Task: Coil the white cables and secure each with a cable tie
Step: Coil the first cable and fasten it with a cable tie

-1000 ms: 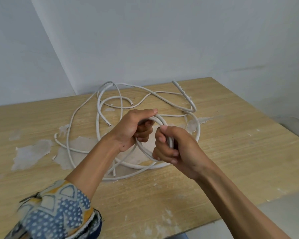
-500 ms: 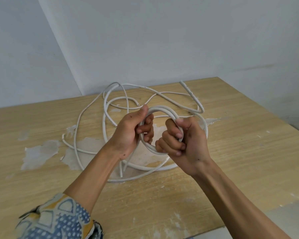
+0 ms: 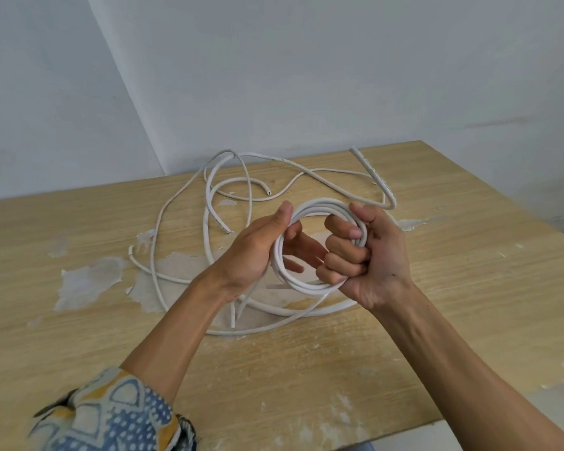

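A small coil of white cable point(image 3: 310, 283) with several turns hangs between both hands above the table. My right hand point(image 3: 368, 255) grips the coil's right side, fingers curled round the strands. My left hand point(image 3: 261, 252) holds the coil's left side, thumb up over the top of the loop and fingers passing through it. The rest of that cable trails down onto the wooden table point(image 3: 453, 288). More loose white cables point(image 3: 209, 203) lie tangled on the table behind the hands, several cut ends showing. No cable tie is visible.
The table top has patches of peeled veneer point(image 3: 88, 281). Its front edge runs along the bottom right. Grey-white walls meet in a corner behind the table. A patterned sleeve point(image 3: 111, 415) covers my left upper arm.
Both hands lifted the coil higher and turned it to face me. The loop looks rounder and wider, and the left fingers have loosened inside it.
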